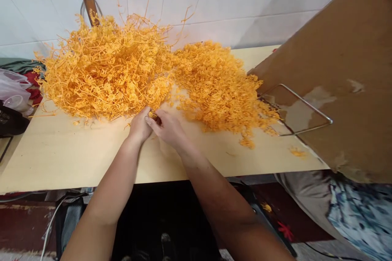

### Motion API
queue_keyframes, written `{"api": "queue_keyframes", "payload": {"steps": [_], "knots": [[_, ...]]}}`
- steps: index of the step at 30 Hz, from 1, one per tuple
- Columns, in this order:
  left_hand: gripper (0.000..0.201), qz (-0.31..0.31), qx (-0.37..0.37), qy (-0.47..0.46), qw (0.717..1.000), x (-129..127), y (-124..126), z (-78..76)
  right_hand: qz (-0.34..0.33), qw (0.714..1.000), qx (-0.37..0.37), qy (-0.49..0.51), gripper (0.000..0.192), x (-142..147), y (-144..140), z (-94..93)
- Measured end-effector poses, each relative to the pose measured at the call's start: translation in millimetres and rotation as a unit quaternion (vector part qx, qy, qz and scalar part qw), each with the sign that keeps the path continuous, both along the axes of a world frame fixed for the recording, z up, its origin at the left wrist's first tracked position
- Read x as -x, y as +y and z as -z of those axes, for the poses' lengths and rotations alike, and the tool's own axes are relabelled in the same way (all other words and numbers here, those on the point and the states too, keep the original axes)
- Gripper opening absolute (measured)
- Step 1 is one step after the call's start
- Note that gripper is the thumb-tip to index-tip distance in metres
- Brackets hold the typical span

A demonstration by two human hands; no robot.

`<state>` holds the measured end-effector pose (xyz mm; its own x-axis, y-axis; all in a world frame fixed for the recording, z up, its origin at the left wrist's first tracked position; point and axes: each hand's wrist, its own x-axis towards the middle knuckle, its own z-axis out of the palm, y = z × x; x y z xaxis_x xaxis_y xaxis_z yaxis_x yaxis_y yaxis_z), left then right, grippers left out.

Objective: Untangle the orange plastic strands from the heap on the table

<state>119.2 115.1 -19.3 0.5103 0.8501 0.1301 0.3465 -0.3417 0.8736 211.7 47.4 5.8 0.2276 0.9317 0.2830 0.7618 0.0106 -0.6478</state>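
Observation:
Two heaps of orange plastic pieces lie on a pale wooden table. The left heap is tangled, stringy sprues; the right heap is made of smaller curled bits. My left hand and my right hand meet at the near edge between the heaps, fingers pinched together on one small orange piece. Both forearms reach in from the bottom of the view.
A large brown cardboard sheet leans over the table's right end, with a bent metal wire frame against it. A plastic bag and dark items sit at the far left. White tiled wall behind. Patterned cloth lies below right.

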Motion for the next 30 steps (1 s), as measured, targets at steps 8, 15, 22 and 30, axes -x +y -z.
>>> {"api": "queue_keyframes", "payload": {"steps": [8, 15, 22, 30], "knots": [[0.02, -0.022, -0.098, 0.2, 0.975, -0.6, -1.2, -9.3, -0.083, 0.99, -0.107, -0.035, 0.029, 10.3, -19.5, 11.9], [0.019, -0.045, -0.089, 0.235, 0.967, -11.6, -3.9, -3.4, -0.124, 0.974, -0.188, 0.034, 0.033, 20.4, -53.2, -1.7], [0.027, -0.071, -0.115, 0.253, 0.958, -10.0, 1.7, -1.4, -0.082, 0.976, -0.201, 0.032, 0.022, 11.7, -59.8, -35.6], [0.032, -0.094, -0.076, 0.168, 0.978, -8.6, -1.8, -1.2, 0.313, 0.949, -0.025, 0.007, 0.027, -115.7, -44.4, -32.1]]}}
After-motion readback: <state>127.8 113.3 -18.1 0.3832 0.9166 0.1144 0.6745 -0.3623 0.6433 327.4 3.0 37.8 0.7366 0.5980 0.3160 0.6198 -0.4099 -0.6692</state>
